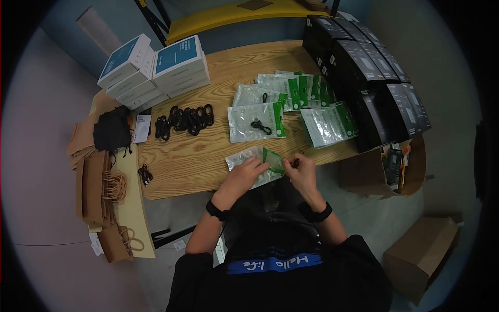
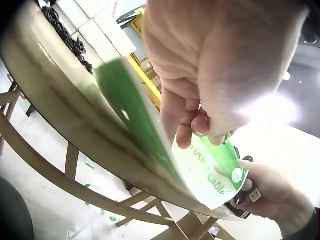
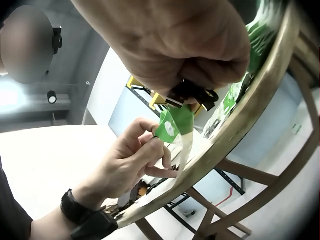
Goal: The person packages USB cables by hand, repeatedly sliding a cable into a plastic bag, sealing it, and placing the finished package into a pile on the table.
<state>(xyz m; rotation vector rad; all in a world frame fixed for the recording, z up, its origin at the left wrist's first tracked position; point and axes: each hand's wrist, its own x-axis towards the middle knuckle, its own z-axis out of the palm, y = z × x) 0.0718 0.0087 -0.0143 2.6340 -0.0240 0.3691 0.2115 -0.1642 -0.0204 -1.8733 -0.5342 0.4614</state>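
A clear and green plastic bag (image 1: 267,177) lies at the table's front edge, its green flap lifted. The left hand (image 1: 243,178) pinches the flap in the right wrist view, where that hand (image 3: 135,160) shows below the green part. The right hand (image 1: 303,176) grips a small black cable (image 1: 296,163) and holds the bag's other corner. In the left wrist view the cable's metal USB plug (image 2: 255,194) sticks out beside the right hand (image 2: 272,192), and the bag's print (image 2: 207,172) reads "USB" and "Cable".
Behind lie bags with cables (image 1: 249,122) and a bag stack (image 1: 328,125). Black boxes (image 1: 358,62) stand right, white boxes (image 1: 179,57) back left. Coiled cables (image 1: 184,119), a black pouch (image 1: 113,129) and paper bags (image 1: 93,190) are left. An open carton (image 1: 364,174) stands below right.
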